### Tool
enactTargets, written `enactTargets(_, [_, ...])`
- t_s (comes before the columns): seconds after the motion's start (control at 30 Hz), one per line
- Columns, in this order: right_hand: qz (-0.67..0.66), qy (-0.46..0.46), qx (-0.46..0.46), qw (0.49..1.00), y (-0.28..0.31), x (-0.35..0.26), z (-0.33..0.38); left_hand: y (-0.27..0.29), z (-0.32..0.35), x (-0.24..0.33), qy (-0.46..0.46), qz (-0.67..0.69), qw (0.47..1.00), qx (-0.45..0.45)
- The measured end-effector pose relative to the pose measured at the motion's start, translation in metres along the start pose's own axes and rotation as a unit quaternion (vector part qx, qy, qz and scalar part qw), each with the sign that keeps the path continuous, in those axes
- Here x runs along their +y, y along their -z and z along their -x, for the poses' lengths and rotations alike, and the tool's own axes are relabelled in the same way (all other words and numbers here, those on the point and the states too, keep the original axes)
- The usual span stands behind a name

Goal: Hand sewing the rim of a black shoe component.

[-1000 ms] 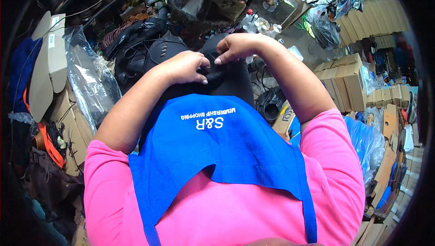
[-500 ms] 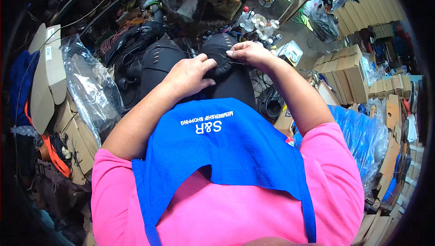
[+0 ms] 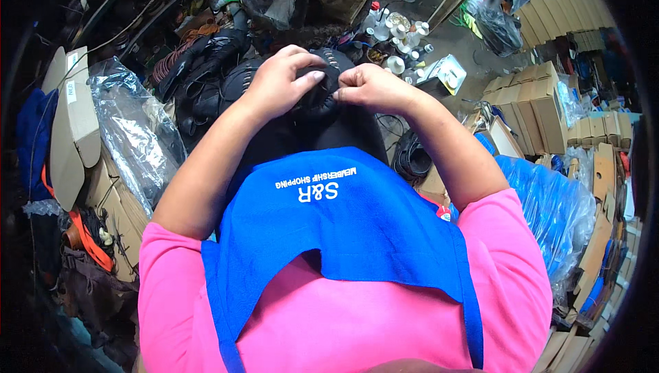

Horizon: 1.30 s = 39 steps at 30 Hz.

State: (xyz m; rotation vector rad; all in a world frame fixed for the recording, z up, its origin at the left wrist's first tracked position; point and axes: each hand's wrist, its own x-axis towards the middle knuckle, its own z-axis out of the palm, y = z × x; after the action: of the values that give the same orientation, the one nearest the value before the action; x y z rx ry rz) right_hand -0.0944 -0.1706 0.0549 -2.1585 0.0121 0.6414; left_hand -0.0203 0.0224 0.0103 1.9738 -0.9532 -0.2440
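Note:
A black shoe with a rounded end rests across my lap, between my black-trousered knees. My left hand is over its left side, fingers curled and thumb drawn toward the forefinger; whatever it pinches is too small to make out. At the shoe's right edge, my right hand is closed, thumb and forefinger pressed together. Its fingertips hide what they hold. Both hands partly cover the shoe. A blue apron lies over my front, just below it.
Several white bottles stand on the floor beyond my right hand. Dark shoes are piled to the left, near clear plastic. Cardboard boxes and a blue plastic-wrapped bundle are at the right.
My left hand has moved up and slightly left, over the shoe. My right hand has shifted slightly left and down, its fingers more tightly curled. A thin strand seen between the hands earlier is now indistinct.

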Motion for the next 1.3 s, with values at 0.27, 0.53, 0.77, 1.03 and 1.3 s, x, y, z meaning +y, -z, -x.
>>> enactTargets(0.27, [-0.182,0.049,0.052,0.981,0.033,-0.011,0.069,-0.006,-0.027,-0.028,0.054,0.122,0.978,-0.161])
enactTargets(0.53, [0.095,0.12,0.178,0.972,-0.005,0.006,0.03,0.009,-0.039,-0.037,0.118,0.279,0.912,-0.275])
enactTargets(0.77, [0.208,0.107,0.178,0.956,-0.007,0.0,0.013,0.012,-0.037,-0.036,0.104,0.27,0.911,-0.294])
enactTargets(1.03, [0.284,0.034,0.175,0.942,-0.015,-0.022,0.014,0.01,-0.038,-0.043,0.121,0.269,0.905,-0.306])
enactTargets(1.3, [0.266,0.096,0.245,0.927,-0.025,-0.003,0.017,0.007,-0.045,-0.046,0.126,0.277,0.898,-0.319])
